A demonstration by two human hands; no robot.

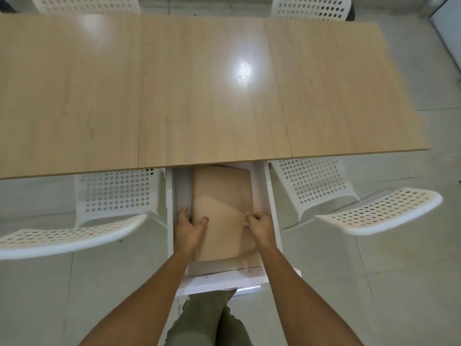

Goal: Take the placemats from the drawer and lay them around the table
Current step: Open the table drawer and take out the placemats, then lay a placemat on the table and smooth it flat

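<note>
Both hands reach into the open drawer (pixel 270 196) at the desk's (pixel 199 83) near edge, left hand (pixel 190 227) and right hand (pixel 259 227) pinching the top placemat's (pixel 222 196) sides, apparently to peel it off.

No text, label, brand, number or sign can be read anywhere in this view.
</note>
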